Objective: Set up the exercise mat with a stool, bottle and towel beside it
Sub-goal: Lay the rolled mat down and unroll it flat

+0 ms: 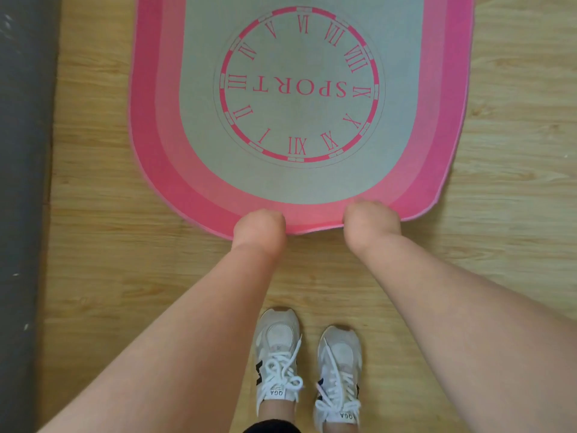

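The exercise mat lies on the wooden floor, grey in the middle with pink bands around it and a pink clock face printed "SPORT". My left hand grips its near edge left of centre. Right of centre, my right hand holds the same edge. Both hands are curled with the fingers tucked under the rim, which is lifted slightly between them. No stool, bottle or towel is in view.
A dark grey strip runs along the left edge of the view. Light wooden floor shows on both sides of the mat. My feet in white laced trainers stand just behind the mat's near edge.
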`<state>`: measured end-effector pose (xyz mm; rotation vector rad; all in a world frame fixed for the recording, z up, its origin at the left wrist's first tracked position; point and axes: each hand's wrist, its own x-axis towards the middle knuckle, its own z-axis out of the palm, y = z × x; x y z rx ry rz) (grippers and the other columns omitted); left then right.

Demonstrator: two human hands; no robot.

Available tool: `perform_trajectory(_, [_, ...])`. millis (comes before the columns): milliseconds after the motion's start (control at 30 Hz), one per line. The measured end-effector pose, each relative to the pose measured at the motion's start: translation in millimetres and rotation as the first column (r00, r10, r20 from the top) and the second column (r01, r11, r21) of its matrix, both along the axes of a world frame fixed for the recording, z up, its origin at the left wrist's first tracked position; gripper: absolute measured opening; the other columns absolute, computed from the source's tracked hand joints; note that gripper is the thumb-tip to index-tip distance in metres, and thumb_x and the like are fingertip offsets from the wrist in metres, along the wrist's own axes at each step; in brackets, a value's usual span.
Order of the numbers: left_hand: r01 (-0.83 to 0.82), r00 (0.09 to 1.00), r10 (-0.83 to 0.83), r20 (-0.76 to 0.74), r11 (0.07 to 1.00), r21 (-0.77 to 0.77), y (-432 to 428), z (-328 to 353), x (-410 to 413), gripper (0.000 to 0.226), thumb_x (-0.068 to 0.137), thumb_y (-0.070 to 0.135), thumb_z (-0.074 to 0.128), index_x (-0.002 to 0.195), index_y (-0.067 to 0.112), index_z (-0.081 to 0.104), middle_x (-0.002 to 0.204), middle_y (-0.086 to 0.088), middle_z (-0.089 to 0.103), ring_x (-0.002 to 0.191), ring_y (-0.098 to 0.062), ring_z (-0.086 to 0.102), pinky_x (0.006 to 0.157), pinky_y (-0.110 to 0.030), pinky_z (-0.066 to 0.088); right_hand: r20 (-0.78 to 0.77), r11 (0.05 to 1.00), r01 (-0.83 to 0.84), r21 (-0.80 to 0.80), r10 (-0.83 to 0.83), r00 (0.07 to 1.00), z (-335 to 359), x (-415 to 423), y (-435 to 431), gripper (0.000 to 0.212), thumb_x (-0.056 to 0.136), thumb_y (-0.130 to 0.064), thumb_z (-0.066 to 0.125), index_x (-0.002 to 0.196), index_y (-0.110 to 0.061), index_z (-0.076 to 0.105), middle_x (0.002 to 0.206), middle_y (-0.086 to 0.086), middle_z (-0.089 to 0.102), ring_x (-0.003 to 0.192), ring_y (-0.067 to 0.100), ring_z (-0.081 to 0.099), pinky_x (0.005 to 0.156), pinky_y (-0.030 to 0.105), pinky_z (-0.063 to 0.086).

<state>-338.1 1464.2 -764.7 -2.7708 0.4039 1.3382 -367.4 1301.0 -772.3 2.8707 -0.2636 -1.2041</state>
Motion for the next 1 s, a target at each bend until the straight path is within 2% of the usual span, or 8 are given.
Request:
perform_trajectory(133, [-0.011,1.000,0.011,-0.014,1.000,0.006,12,-9,-27,0.030,0.078,-0.007,0.048,0.095,0.010,0.067,0.082,-0.008,0.061,0.072,-0.030,0.052,0.063,-0.033,0.043,-0.041,1.000,-0.011,0.014,0.012,0.999,-4,-21,10,0.038,0.083,0.005,0.046,0.112,-0.009,0.067,0.112,0.010,0.064,0.107,0.031,0.061,0.072,0.033,0.039])
perform_trajectory(267, [-0.034,0.999,0.034,0.002,0.999,0.009,20,-12,-55,0.030,0.079,-0.003,0.049,0.097,0.011,0.069,0.097,-0.011,0.067,0.090,-0.032,0.062,0.067,-0.032,0.041,-0.081,0.999,0.022,0.038,-0.019,0.997,-1,-48,18,0.036,0.086,0.003,0.046,0.114,-0.007,0.065,0.115,0.011,0.066,0.108,0.032,0.063,0.078,0.034,0.046])
perform_trajectory(433, [-0.022,0.999,0.024,-0.022,0.998,0.062,27,-5,-79,0.031,0.076,-0.004,0.049,0.092,0.014,0.068,0.096,-0.008,0.067,0.085,-0.030,0.062,0.065,-0.031,0.042,-0.141,0.996,0.050,0.076,-0.039,0.989,4,-74,28,0.035,0.086,0.004,0.046,0.114,-0.005,0.066,0.114,0.012,0.065,0.107,0.033,0.063,0.080,0.035,0.048])
perform_trajectory(600, [-0.005,0.999,0.008,-0.033,0.996,0.086,29,1,-86,0.035,0.082,-0.001,0.046,0.106,0.013,0.067,0.106,-0.009,0.066,0.097,-0.031,0.062,0.073,-0.033,0.046,-0.196,0.993,0.081,0.091,-0.062,0.979,9,-88,35,0.039,0.089,0.003,0.043,0.120,-0.006,0.064,0.120,0.012,0.059,0.110,0.033,0.061,0.084,0.037,0.050])
perform_trajectory(733, [0.047,0.989,-0.030,-0.146,0.992,0.115,21,10,-90,0.043,0.088,0.006,0.045,0.128,0.019,0.057,0.124,-0.008,0.061,0.113,-0.030,0.058,0.088,-0.037,0.047,-0.254,0.986,0.124,0.114,-0.091,0.963,22,-90,30,0.041,0.090,0.001,0.043,0.124,-0.010,0.063,0.124,0.011,0.060,0.114,0.031,0.059,0.087,0.036,0.048])
perform_trajectory(1000, [0.118,0.981,-0.100,-0.166,0.988,0.101,-6,75,-94,0.048,0.089,0.006,0.043,0.136,0.017,0.044,0.129,-0.009,0.052,0.115,-0.031,0.053,0.088,-0.043,0.050,-0.249,0.962,0.221,0.159,-0.178,0.952,89,-93,10,0.052,0.090,-0.001,0.040,0.138,-0.015,0.052,0.137,0.011,0.051,0.126,0.030,0.049,0.103,0.037,0.044])
